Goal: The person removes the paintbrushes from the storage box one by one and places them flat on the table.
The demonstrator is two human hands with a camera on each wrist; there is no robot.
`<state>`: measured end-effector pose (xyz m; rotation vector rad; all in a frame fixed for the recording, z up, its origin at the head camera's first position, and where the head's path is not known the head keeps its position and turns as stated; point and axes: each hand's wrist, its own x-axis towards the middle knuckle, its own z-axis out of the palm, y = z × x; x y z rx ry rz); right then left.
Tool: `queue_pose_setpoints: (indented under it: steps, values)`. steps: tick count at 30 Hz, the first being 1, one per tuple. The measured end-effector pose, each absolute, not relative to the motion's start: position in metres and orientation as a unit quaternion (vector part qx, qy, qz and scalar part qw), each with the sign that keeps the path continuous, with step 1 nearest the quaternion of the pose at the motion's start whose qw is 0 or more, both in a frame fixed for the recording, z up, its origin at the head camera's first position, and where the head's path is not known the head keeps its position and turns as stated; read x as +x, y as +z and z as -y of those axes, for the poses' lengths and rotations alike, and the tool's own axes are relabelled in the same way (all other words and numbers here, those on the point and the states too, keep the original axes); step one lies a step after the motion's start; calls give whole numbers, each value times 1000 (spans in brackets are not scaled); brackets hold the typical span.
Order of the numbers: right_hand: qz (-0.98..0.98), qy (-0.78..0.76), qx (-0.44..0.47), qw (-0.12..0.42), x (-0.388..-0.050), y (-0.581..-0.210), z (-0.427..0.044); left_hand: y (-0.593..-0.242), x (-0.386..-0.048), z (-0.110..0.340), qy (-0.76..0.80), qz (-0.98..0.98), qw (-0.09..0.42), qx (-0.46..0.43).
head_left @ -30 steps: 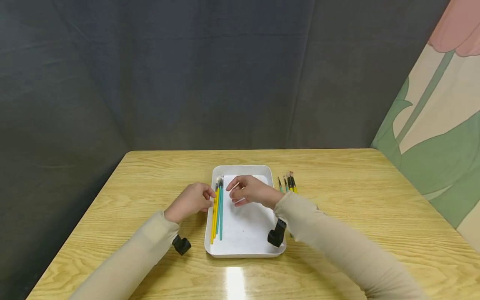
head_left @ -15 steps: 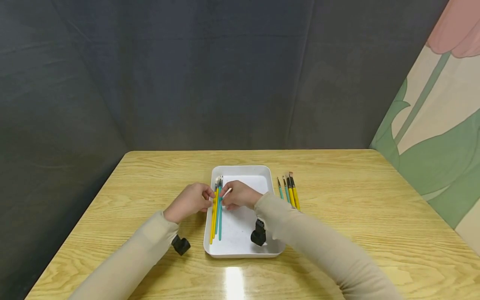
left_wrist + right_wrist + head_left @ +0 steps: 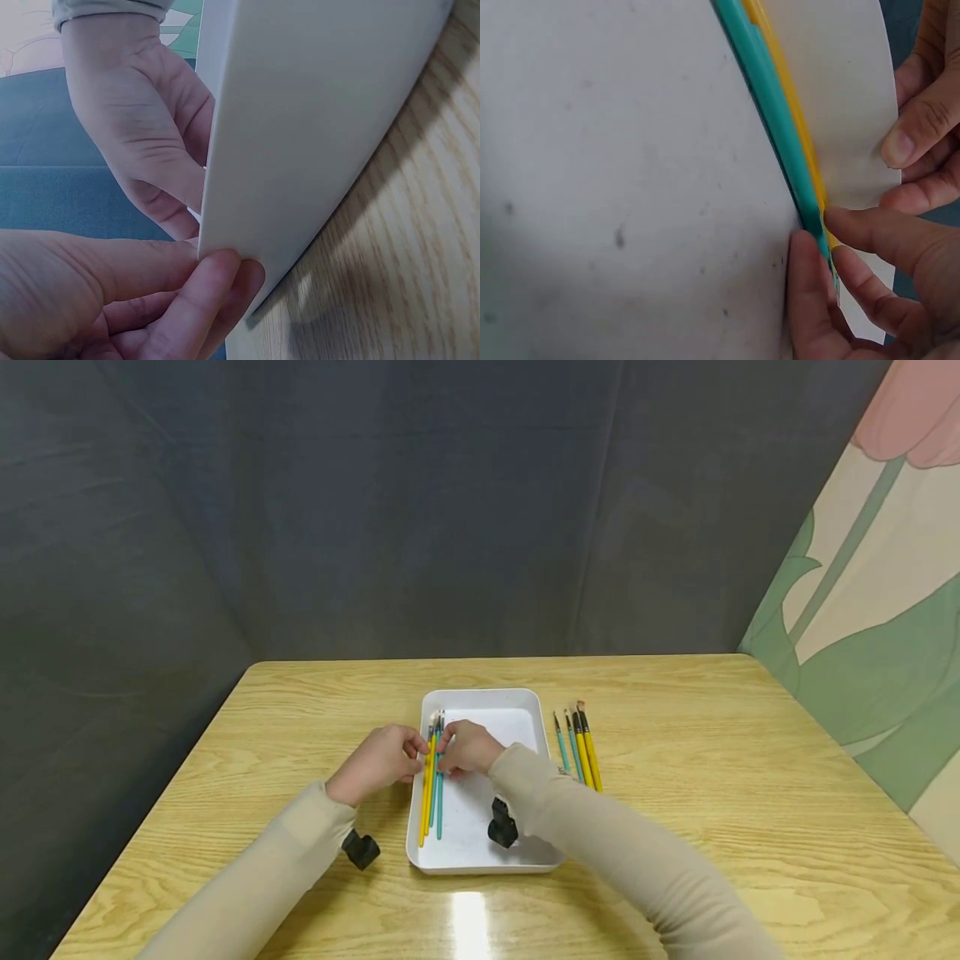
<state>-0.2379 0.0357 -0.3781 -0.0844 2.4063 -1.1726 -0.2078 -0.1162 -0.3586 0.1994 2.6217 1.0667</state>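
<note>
The fingers of the right hand [image 3: 467,749] pinch at the handles of four paintbrushes [image 3: 769,97], two teal and two yellow, lying along the left side of one white tray [image 3: 471,827]; how many are gripped, I cannot tell. The fingers of the left hand [image 3: 382,762] pinch the tray's left wall. Rightward on the tabletop [image 3: 690,743] show two teal brushes [image 3: 563,752] and two yellow brushes [image 3: 590,753].

Shows white on the tray [image 3: 465,827] under the right hand [image 3: 467,748], with dark specks inside. Runs yellow and teal along the tray brushes [image 3: 431,793] between that hand and the left hand [image 3: 381,764], also along the table brushes [image 3: 582,756] right of both. Is beige on the sleeves [image 3: 255,868], black on the wrist cameras [image 3: 502,824]. Spreads yellow-brown wood grain over the table [image 3: 675,718] around the hands, dark grey-blue over the cloth [image 3: 420,510] beyond, pink-and-green flower pattern over the cream wall [image 3: 885,577] far right.
</note>
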Motion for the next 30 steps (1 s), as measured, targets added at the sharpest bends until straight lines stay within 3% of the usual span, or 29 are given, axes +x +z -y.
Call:
queue_pose_setpoints:
  steps: [22,30]
  values:
    - [-911,-355,-50,202,-244,-382,-27,-360,-208,116,374,-912,159,63]
    - [-898,-379,-39,218,-244,-382,-32,-358,-206,115,376,-911,156,62]
